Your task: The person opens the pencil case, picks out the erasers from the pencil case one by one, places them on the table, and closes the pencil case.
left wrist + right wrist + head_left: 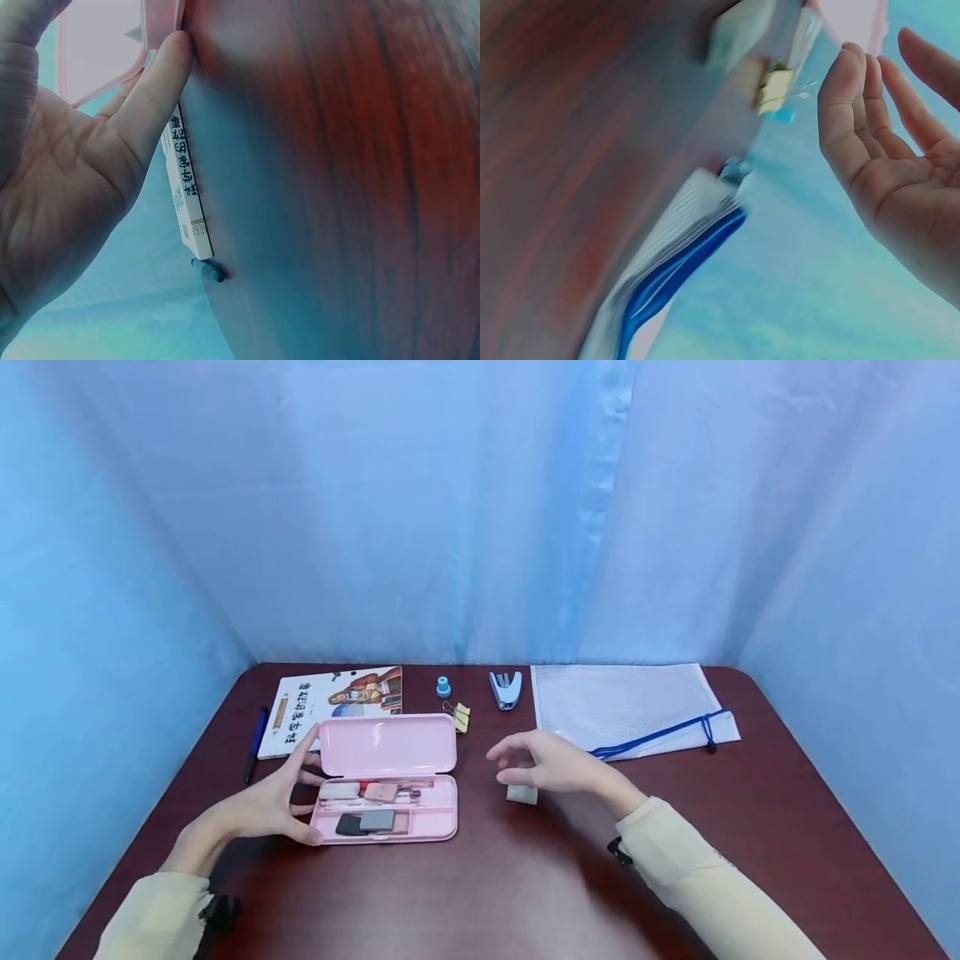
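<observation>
A pink pencil case (435, 793) lies with its lid (387, 745) raised. Inside it are a white eraser (340, 791), a pink eraser (381, 792), a grey block (377, 821), a black piece (349, 825) and several pencils or pens. My left hand (266, 802) spreads along its left side, thumb at the front corner and index finger by the lid. The left wrist view shows a fingertip (176, 49) right at the case's edge. My right hand (558, 764) hovers over a small whitish block (522, 794), its fingers loosely bent with nothing between them.
Behind the case lie a book (300, 710), a blue pen (256, 743) and a yellow binder clip (461, 718). Farther back stand a small blue bottle-like item (443, 687) and a light-blue stapler (506, 690). A white mesh pouch (622, 702) with blue cord lies right.
</observation>
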Tool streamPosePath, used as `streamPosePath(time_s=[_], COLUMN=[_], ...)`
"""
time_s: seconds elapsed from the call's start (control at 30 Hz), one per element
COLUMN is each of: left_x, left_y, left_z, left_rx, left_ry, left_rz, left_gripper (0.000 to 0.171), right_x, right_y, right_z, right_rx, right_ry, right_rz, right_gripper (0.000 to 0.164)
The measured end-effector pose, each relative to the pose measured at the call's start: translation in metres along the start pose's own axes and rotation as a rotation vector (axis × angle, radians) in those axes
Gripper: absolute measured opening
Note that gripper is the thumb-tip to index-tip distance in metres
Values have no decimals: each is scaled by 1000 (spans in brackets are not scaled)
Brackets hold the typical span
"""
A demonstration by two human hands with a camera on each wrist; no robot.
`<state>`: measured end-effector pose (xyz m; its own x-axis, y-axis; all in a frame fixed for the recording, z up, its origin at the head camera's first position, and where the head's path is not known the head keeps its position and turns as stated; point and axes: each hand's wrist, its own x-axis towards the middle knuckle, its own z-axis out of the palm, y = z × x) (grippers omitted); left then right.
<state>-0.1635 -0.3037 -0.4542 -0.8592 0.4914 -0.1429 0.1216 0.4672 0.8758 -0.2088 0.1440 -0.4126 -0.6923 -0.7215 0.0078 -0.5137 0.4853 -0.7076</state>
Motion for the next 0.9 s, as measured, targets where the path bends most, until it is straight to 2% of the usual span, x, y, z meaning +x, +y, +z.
streamPosePath(time_s=[0.17,0.43,0.63,0.9], left_x=[4,1,2,2], left_y=[1,-2,-1,-2], left_z=[-3,-2,-5,-2], left_rx=[-3,-11,-16,-18], left_ry=[-16,-1,8,-13], left_rz=[-8,-7,1,-10], left_gripper=[140,141,139,140], right_x=[13,44,69,89], right_y=[-16,-31,-41,-55], right_z=[8,24,41,67], right_rx=[46,72,42,18], right_ry=[3,-22,-40,-113], right_rz=[-22,-49,-76,-41], right_gripper=[31,29,31,31])
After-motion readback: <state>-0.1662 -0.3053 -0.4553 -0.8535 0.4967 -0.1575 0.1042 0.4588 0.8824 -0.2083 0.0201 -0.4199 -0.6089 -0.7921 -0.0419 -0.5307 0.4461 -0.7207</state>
